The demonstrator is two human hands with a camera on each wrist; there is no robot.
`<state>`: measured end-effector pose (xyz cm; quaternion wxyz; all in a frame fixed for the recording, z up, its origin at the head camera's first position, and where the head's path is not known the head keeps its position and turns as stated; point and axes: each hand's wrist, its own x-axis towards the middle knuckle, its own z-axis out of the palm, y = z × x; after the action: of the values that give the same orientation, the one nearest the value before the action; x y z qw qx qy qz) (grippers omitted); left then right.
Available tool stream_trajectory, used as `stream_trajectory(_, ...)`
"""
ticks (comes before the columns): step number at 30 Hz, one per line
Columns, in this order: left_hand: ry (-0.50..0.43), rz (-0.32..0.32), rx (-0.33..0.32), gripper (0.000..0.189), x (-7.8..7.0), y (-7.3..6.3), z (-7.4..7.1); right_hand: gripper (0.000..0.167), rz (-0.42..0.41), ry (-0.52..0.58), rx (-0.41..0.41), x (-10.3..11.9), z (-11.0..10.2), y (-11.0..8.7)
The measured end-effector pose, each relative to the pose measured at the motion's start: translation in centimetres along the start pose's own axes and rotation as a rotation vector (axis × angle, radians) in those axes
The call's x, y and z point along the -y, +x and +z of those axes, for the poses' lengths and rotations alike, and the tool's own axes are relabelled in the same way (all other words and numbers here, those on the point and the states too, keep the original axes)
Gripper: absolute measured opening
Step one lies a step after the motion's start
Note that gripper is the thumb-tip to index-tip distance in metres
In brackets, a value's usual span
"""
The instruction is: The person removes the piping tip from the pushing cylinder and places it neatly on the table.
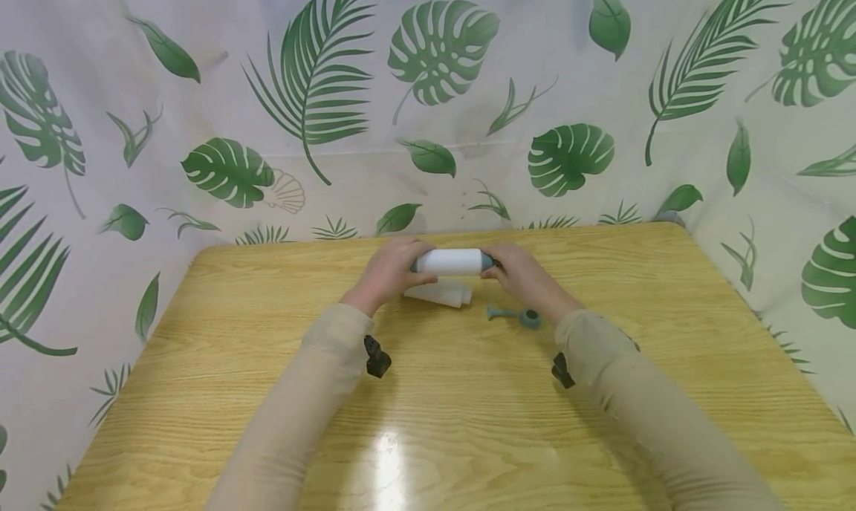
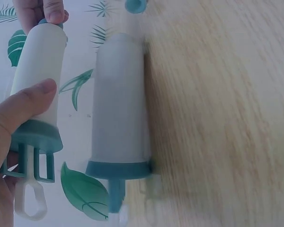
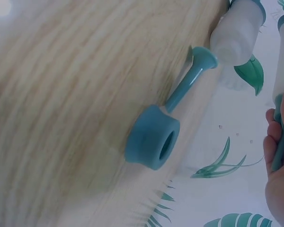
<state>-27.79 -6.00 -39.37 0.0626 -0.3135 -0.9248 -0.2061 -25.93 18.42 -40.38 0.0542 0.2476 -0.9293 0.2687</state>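
Note:
Above the table's far part, both hands hold a white syringe-like tube (image 1: 451,261) level, with teal ends. My left hand (image 1: 393,267) grips its plunger end, thumb along the barrel. In the left wrist view, a teal collar and a white pull ring (image 2: 32,201) stick out past that hand. At the opposite end, my right hand (image 1: 516,272) pinches a teal nozzle (image 3: 280,153) against the barrel. Underneath lies a second white tube (image 1: 435,293), with its teal collar (image 2: 118,169). A loose teal nozzle cap (image 3: 149,137) with a flared spout (image 3: 189,78) rests nearer the right wrist.
The wood-grain table (image 1: 461,414) reaches back to a leaf-printed cloth (image 1: 468,177), which hangs behind it and along both sides. Small black devices (image 1: 377,356) sit at both wrists, below the sleeves.

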Motion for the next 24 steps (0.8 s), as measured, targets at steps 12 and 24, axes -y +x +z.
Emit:
stream_trajectory(12,-0.073,0.035,0.009,0.048,-0.2,-0.4,-0.1,0.053,-0.072,0.003,-0.091,-0.1,-0.7,-1.1)
stream_trajectory(24,-0.043,0.064,-0.013,0.049,-0.3,-0.9,-0.1,0.042,0.094,0.277,0.111,-0.8,-1.7,-1.7)
